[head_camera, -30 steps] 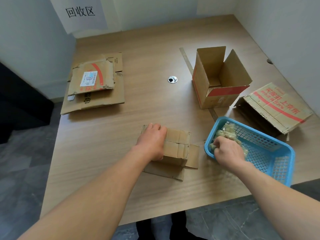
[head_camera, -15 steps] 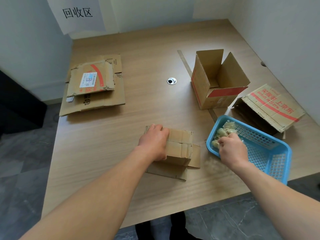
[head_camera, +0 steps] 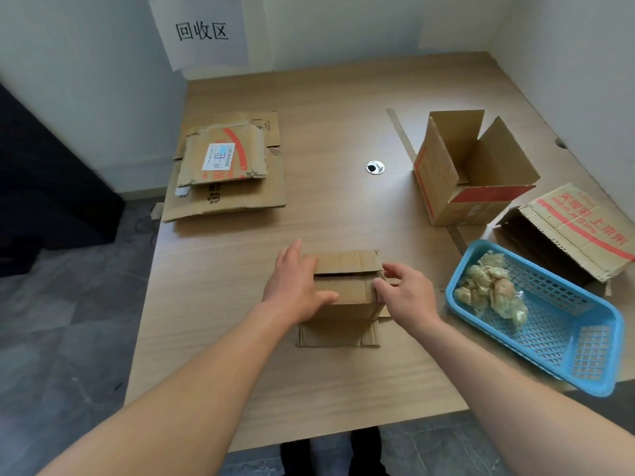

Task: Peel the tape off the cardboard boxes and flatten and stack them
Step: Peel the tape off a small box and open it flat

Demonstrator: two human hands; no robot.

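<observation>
A small plain cardboard box (head_camera: 347, 286) stands on the wooden table (head_camera: 326, 218) in front of me, its top flaps slightly apart. My left hand (head_camera: 295, 286) grips its left side, thumb across the top flap. My right hand (head_camera: 407, 293) touches its right edge with fingers spread. A stack of flattened boxes (head_camera: 226, 170) lies at the back left. An open upright box (head_camera: 470, 170) stands at the right, and a box with red print (head_camera: 577, 228) lies on its side beyond it.
A blue plastic basket (head_camera: 563, 338) holding a wad of crumpled tape (head_camera: 491, 290) sits at the right near the table's front edge. A strip of tape (head_camera: 402, 135) lies on the table behind the open box. Walls close off the back and right.
My right hand has left the basket, letting go of the tape wad, and moved left onto the small box. The left hand stays on the box. The view shifted.
</observation>
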